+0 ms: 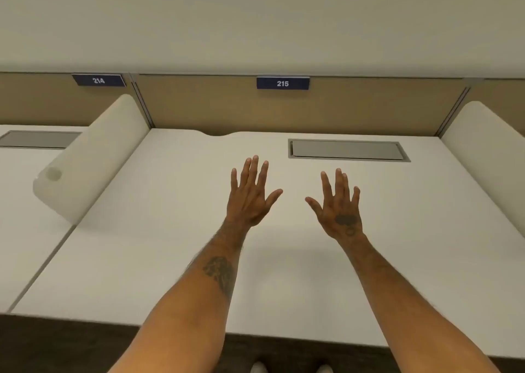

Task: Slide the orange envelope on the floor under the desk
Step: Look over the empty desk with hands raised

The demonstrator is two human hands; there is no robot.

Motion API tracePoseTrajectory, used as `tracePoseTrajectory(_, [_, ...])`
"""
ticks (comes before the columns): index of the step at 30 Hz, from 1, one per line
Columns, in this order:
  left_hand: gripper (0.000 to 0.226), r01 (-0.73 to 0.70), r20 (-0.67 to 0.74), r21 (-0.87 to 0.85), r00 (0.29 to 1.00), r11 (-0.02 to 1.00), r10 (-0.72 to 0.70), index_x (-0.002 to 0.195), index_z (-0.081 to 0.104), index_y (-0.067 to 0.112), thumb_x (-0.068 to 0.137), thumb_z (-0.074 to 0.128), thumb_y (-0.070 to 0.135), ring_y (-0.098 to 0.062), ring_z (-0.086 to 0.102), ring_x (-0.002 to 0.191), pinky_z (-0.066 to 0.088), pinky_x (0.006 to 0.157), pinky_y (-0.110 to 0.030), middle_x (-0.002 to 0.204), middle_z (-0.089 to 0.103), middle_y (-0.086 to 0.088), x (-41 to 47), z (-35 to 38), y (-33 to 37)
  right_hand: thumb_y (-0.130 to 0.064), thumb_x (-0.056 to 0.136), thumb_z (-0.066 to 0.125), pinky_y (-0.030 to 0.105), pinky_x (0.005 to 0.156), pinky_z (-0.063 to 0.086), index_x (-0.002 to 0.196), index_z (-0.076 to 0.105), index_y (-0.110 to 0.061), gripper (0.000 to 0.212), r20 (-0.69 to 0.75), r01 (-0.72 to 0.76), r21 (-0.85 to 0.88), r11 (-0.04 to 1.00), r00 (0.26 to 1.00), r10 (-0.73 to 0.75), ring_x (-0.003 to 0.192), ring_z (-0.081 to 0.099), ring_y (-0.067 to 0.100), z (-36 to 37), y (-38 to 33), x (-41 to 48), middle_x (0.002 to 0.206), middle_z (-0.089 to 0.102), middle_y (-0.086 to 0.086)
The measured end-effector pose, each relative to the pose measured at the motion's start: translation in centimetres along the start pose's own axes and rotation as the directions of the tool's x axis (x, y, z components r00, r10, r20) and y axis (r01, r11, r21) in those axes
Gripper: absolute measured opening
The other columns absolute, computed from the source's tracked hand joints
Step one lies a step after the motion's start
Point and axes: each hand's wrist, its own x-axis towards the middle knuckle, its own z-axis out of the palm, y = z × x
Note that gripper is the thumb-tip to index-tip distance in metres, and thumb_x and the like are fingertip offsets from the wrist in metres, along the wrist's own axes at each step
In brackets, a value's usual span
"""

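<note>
Left hand (251, 195) and right hand (339, 206) hover flat — fingers spread — above desk (170, 230).

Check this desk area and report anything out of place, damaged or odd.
Nothing stands out. The white desk looks undamaged, its grey hatch lies flush, and the left hand and right hand hover open and empty. No orange envelope is in view.
</note>
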Motion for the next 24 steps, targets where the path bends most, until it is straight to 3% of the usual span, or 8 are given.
tracePoseTrajectory(12, [0.080,-0.008,0.019,0.042,1.000,0.999,0.007,0.158,0.009,0.019,0.095,0.023,0.067,-0.024,-0.001,0.155,-0.001,0.121,-0.053,0.168,0.003,-0.008,-5.3,-1.4,-0.5,-0.072,0.090,0.012,0.063,0.116,0.018,0.157,0.020,-0.019,0.086,0.039,-0.002,0.002,1.000,0.999,0.002,0.151,0.018,0.039,-0.9,-1.9,-4.9,0.164,0.017,0.020])
tracePoseTrajectory(24, [0.082,0.041,-0.019,0.070,0.999,0.997,-0.040,0.158,0.007,0.021,0.094,0.019,0.070,-0.024,-0.005,0.155,-0.006,0.121,-0.052,0.168,-0.001,-0.007,-14.7,-2.8,7.4,-0.073,0.088,0.009,0.062,0.119,0.009,0.159,0.010,-0.023,0.086,0.030,0.088,-0.009,0.996,0.996,-0.088,0.154,0.005,0.035,-4.0,2.6,-14.5,0.167,0.003,0.015])
